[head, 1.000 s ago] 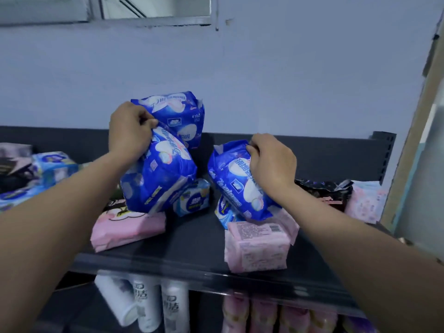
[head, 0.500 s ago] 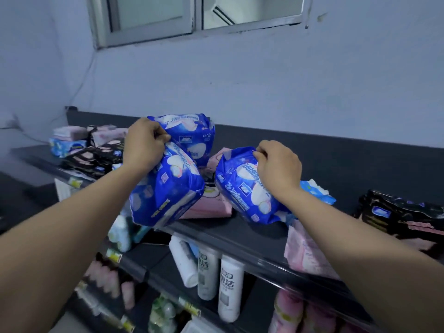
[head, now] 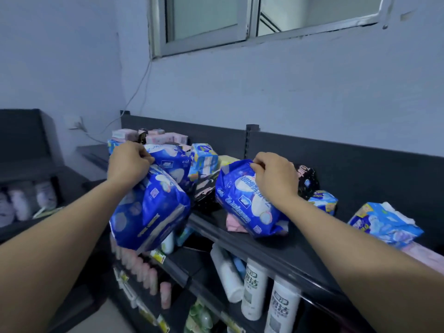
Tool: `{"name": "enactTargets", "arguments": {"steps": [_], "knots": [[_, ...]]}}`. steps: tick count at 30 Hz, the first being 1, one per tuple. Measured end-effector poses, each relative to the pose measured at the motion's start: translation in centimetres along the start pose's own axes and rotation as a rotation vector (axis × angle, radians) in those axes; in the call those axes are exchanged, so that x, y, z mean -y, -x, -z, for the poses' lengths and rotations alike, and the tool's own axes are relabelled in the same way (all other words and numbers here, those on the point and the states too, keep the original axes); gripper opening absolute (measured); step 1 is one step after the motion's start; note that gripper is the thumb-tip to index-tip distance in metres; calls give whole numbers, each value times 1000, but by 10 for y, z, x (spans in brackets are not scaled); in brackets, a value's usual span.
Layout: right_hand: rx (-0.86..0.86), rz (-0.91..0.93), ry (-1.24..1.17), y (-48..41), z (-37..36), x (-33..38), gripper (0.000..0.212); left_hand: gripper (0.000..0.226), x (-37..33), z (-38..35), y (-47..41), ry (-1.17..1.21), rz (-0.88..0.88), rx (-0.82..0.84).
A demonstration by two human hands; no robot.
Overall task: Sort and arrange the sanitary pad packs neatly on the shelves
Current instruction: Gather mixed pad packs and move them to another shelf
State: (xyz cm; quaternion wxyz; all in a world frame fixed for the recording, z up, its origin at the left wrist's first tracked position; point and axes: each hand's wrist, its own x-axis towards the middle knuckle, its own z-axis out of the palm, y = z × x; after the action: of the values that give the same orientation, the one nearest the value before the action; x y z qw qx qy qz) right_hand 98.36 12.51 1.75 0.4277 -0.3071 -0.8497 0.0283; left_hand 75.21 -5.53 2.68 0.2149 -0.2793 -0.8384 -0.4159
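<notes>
My left hand (head: 128, 162) grips two dark blue pad packs by their tops: a big one (head: 149, 210) hanging in front of the shelf edge and a second one (head: 174, 164) behind it. My right hand (head: 274, 176) grips the top of another dark blue pack (head: 245, 205), which rests tilted on the black top shelf (head: 269, 248) over a pink pack (head: 234, 224). More packs lie on the shelf: light blue ones (head: 203, 159) (head: 323, 201) (head: 382, 222), black ones (head: 307, 181) (head: 204, 188) and pink ones (head: 165, 138) at the far left.
The shelf has a dark back panel (head: 348, 164) against a blue-grey wall with a window (head: 264, 18). White bottles (head: 254, 294) and pink items (head: 146, 272) stand on the lower shelves. Another dark rack (head: 26, 169) stands at the left.
The view has swung left along the shelf. Both hands keep their hold on the blue packs and have moved left with them; the right pack now rests further left on the shelf.
</notes>
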Motion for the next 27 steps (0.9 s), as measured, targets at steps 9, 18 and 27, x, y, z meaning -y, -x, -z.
{"name": "enactTargets", "arguments": {"steps": [9,18,27], "knots": [[93,44,-50,-36,-66,83,16,12,78,16,-49,-74,33,71],[179,59,-82,-63,-138,153,15,10,145,38,-93,-128,24,85],[256,37,-113,-77,-208,204,14,13,212,47,-125,-194,55,114]]}}
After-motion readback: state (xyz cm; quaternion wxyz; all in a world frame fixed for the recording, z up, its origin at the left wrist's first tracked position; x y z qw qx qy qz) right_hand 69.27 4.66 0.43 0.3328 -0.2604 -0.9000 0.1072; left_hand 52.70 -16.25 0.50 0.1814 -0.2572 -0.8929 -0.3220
